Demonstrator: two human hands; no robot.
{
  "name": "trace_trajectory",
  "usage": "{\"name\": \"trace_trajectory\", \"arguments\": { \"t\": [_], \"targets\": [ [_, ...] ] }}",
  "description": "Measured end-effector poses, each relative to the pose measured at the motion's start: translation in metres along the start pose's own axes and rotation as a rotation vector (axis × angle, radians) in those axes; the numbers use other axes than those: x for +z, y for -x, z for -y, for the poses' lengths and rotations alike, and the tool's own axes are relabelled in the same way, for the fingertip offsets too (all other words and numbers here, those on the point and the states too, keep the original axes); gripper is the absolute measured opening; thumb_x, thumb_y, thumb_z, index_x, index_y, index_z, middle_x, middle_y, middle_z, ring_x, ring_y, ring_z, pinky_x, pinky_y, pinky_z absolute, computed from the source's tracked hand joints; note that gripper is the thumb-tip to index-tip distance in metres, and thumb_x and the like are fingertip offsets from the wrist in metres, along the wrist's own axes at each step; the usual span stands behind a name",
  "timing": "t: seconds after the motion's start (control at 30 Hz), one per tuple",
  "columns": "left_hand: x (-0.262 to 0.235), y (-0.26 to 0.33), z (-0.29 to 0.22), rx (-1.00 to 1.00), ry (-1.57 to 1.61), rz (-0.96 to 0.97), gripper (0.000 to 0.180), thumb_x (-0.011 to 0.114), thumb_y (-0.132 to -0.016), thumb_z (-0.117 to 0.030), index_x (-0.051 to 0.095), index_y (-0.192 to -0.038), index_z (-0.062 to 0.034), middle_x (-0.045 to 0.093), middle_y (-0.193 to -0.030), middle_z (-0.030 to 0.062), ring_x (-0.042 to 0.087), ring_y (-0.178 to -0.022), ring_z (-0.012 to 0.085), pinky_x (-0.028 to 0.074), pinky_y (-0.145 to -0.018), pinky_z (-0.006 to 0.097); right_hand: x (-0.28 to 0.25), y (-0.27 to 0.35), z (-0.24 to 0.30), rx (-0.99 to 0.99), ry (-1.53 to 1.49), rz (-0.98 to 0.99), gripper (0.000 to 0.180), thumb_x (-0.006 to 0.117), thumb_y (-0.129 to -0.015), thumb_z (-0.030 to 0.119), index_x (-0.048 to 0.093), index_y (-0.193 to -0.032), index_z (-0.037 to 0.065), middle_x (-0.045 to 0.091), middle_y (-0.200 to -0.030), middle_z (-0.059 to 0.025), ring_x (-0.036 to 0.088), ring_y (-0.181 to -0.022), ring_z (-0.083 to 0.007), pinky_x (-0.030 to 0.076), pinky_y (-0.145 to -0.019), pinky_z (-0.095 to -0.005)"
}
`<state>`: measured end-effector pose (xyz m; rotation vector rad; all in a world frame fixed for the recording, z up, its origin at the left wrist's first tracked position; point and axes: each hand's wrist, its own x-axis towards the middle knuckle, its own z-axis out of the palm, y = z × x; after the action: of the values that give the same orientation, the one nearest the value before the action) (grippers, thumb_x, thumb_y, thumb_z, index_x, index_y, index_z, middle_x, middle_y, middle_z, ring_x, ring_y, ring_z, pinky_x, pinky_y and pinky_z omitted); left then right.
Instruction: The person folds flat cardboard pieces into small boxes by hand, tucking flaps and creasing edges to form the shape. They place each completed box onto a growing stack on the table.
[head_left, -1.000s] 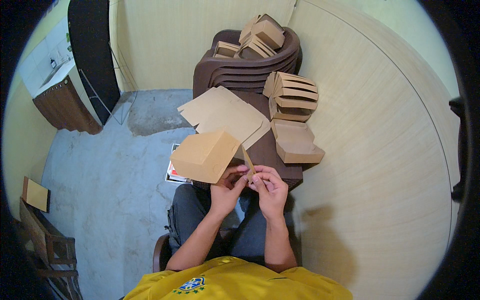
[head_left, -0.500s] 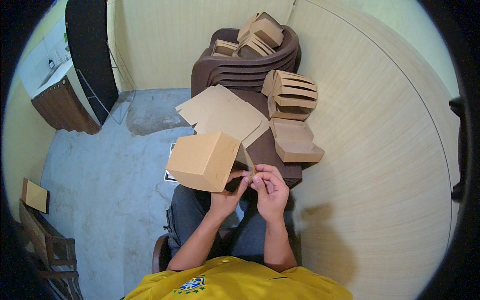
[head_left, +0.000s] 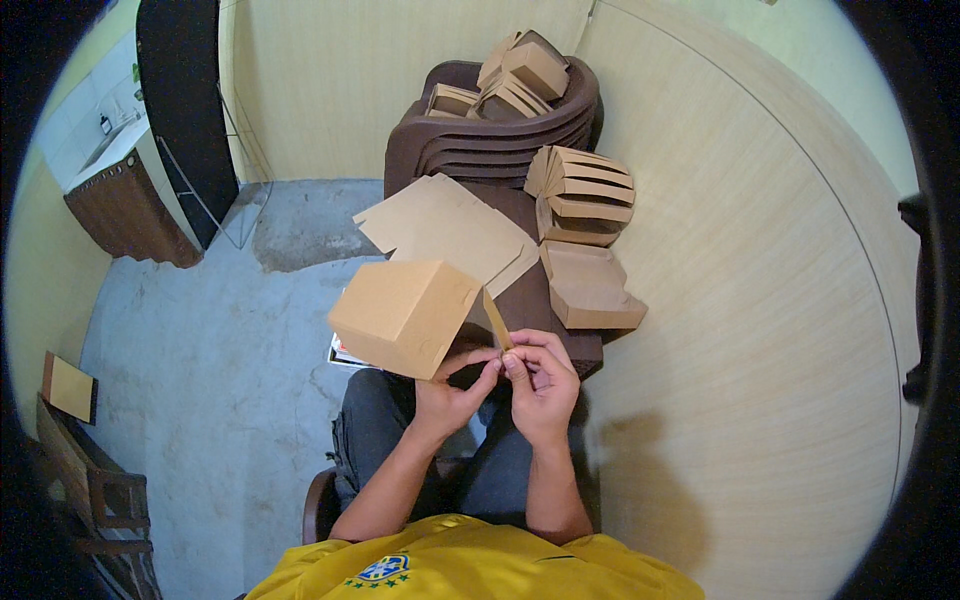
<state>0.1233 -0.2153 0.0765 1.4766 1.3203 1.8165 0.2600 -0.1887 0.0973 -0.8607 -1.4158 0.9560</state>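
A partly folded brown cardboard box (head_left: 400,312) hangs tilted in front of me, its large closed side toward the left and a narrow flap on its right. My left hand (head_left: 455,390) is below the box, thumb and fingertips pinching the flap's lower end; some of its fingers are hidden behind the box. Facing it, my right hand (head_left: 543,385) pinches the same flap edge between thumb and fingers. Both sets of fingertips nearly meet there. Just beyond the box, flat cardboard blanks (head_left: 450,225) lie on a brown plastic chair seat (head_left: 520,205).
Stacked brown chairs (head_left: 490,145) stand ahead, with several folded boxes (head_left: 525,70) on top. More nested boxes (head_left: 585,190) and an open box (head_left: 592,285) sit along the right, beside a wooden panel wall (head_left: 760,300). A curtained sink (head_left: 130,190) is far left.
The box has tipped slightly up and to the left, and its right flap shows more of its face. Both hands keep their pinch at nearly the same spot.
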Motion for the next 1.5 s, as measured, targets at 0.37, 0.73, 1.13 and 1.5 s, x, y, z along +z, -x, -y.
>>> {"name": "trace_trajectory", "arguments": {
  "t": [0.37, 0.73, 1.13, 1.5],
  "targets": [
    [-0.001, 0.0, 0.013, -0.31, 0.211, 0.074, 0.008, 0.072, -0.102, -0.005, 0.073, -0.108, 0.0009, 0.075, -0.103, 0.0042, 0.068, -0.097, 0.0127, 0.055, -0.089, 0.029, -0.003, -0.001, -0.005, 0.125, -0.183, 0.094, 0.016, 0.084, -0.088, -0.006, 0.079, -0.104, -0.003, 0.068, -0.128, -0.013, 0.071, -0.112, -0.0199, 0.062, -0.094, -0.0296],
    [0.001, 0.003, 0.014, -0.303, 0.375, 0.124, 0.009, 0.072, -0.103, -0.005, 0.073, -0.111, 0.0, 0.075, -0.108, 0.0071, 0.068, -0.102, 0.0148, 0.054, -0.092, 0.031, -0.009, -0.002, -0.007, 0.183, -0.39, 0.144, 0.034, 0.081, -0.09, -0.008, 0.071, -0.122, -0.003, 0.068, -0.134, -0.015, 0.072, -0.119, -0.0247, 0.062, -0.1, -0.0351],
    [0.009, 0.0, 0.001, -0.229, 0.229, 0.04, 0.013, 0.067, -0.105, -0.002, 0.069, -0.117, 0.0014, 0.072, -0.109, 0.008, 0.067, -0.103, 0.0129, 0.053, -0.093, 0.028, -0.008, 0.001, -0.009, 0.235, -0.346, 0.135, 0.04, 0.08, -0.09, -0.01, 0.069, -0.128, -0.003, 0.068, -0.14, -0.0181, 0.072, -0.12, -0.0255, 0.063, -0.098, -0.0357],
    [-0.012, -0.003, 0.004, -0.351, 0.068, 0.035, 0.019, 0.077, -0.098, -0.012, 0.075, -0.113, 0.0009, 0.079, -0.1, 0.0107, 0.073, -0.093, 0.0183, 0.056, -0.09, 0.035, -0.004, 0.01, -0.015, 0.139, -0.283, 0.243, 0.058, 0.065, -0.094, -0.01, 0.055, -0.15, 0.0, 0.058, -0.155, -0.0199, 0.059, -0.142, -0.0314, 0.055, -0.109, -0.042]
  ]
}}
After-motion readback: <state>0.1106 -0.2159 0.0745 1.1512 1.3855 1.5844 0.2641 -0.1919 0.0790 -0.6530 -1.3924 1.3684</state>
